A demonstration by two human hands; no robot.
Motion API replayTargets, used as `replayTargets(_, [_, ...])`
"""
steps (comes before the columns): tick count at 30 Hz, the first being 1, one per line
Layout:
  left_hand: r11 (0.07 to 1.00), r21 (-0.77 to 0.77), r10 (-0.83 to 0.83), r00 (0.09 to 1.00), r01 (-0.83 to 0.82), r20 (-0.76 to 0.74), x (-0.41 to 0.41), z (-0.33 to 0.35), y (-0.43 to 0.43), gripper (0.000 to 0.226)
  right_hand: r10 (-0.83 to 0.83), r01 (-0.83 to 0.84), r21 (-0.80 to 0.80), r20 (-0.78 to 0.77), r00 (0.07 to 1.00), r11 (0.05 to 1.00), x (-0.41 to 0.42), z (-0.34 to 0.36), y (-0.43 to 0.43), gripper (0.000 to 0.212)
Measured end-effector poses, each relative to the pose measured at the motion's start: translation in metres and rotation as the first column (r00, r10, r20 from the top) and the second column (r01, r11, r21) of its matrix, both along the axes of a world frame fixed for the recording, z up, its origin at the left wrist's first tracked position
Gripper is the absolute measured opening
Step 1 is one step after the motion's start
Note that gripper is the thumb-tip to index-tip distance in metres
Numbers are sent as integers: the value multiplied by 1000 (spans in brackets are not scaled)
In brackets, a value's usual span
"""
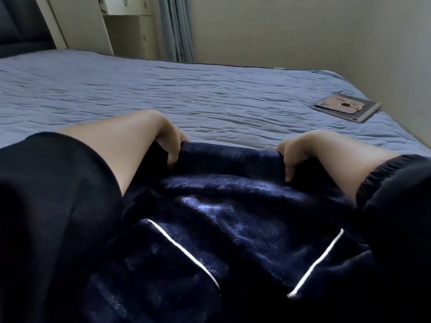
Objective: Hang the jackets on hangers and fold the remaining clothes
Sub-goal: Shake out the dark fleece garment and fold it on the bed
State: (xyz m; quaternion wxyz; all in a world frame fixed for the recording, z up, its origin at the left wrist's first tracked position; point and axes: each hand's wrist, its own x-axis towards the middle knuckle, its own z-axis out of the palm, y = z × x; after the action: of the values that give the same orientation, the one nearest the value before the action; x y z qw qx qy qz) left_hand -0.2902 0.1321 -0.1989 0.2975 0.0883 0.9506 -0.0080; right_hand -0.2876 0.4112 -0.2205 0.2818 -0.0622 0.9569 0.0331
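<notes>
The dark navy plush garment with white piping fills the lower frame; left hand and right hand each grip its top edge, fingers curled over. Keep that edge taut and level, then lay it flat on the blue quilted bed beyond.

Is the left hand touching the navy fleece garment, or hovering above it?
Touching. In the head view the left hand grips the navy fleece garment, its fingers curled over the top edge.
</notes>
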Motion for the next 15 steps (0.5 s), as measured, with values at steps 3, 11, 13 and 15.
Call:
replayTargets(3, [992,-122,-62,960,29,-272,5,8,2,43,31,-12,108,-183,983,994,9,9,-9,43])
replayTargets(11, [981,-193,-184,249,-12,-951,20,65,-14,29,89,38,109,-935,343,993,19,87,-22,32])
replayTargets(13, [979,-205,-193,246,-24,-950,34,70,-16,30,92,25,104,-948,306,994,31,91,-23,35])
replayTargets(15, [975,-222,-211,277,-10,-937,55,64,-15,30,88,5,93,-953,289,996,52,81,-21,41])
